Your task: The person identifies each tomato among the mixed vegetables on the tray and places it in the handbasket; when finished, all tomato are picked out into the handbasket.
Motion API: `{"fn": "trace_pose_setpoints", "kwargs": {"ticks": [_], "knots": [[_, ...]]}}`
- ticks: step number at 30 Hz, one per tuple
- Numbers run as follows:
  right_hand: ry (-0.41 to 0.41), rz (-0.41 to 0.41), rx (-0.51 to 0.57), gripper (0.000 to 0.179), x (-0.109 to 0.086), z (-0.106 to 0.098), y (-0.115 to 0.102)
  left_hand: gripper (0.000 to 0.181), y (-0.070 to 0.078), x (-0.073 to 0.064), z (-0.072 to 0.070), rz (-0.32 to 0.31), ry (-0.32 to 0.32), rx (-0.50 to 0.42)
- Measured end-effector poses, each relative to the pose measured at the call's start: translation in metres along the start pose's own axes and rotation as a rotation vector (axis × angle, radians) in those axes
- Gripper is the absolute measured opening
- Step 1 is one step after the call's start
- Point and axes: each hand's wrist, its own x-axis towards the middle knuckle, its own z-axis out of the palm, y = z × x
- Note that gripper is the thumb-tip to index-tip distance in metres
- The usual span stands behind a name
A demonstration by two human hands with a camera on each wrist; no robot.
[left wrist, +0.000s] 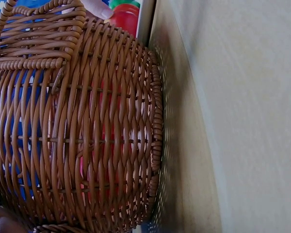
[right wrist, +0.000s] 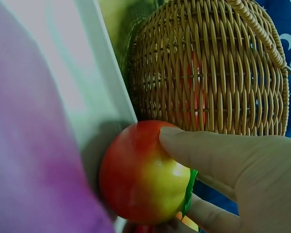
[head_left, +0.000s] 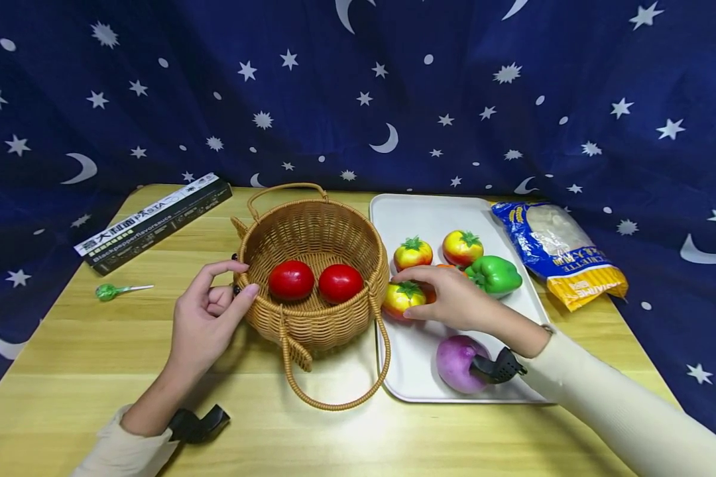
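A round wicker basket (head_left: pixel 313 324) stands on the table with two shiny red egg-shaped pieces, one on the left (head_left: pixel 290 280) and one on the right (head_left: pixel 341 283), inside it. At its left rim, my left hand (head_left: pixel 205 318) holds the edge between thumb and index finger. My right hand (head_left: pixel 453 298) grips a red-and-yellow toy tomato (right wrist: pixel 145 172) at the tray's left edge, thumb on the near side and fingers over the leafy top. Beyond that hand lie two similar tomatoes, one nearer (head_left: pixel 413 254) and one farther (head_left: pixel 462 248).
The white tray (head_left: pixel 429 212) also bears a green bell pepper (head_left: pixel 494 276) and a purple onion-like piece (head_left: pixel 458 363). A blue-and-yellow pasta bag (head_left: pixel 561 245) overlaps its right edge. Left of the basket lie a black pasta box (head_left: pixel 155 225) and a green lollipop (head_left: pixel 107 291).
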Motion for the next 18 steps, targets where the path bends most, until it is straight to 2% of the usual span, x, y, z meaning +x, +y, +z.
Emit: {"fn": "trace_pose_setpoints", "kwargs": {"ticks": [5,18], "knots": [[-0.004,-0.003,-0.024,0.048,-0.001,0.001,0.0,0.036,0.0,0.0,0.0,-0.002,-0.002,-0.004],[-0.001,0.022,0.049,0.05,-0.007,-0.01,0.0,0.035,0.001,0.0,0.0,-0.001,0.003,0.012]]}}
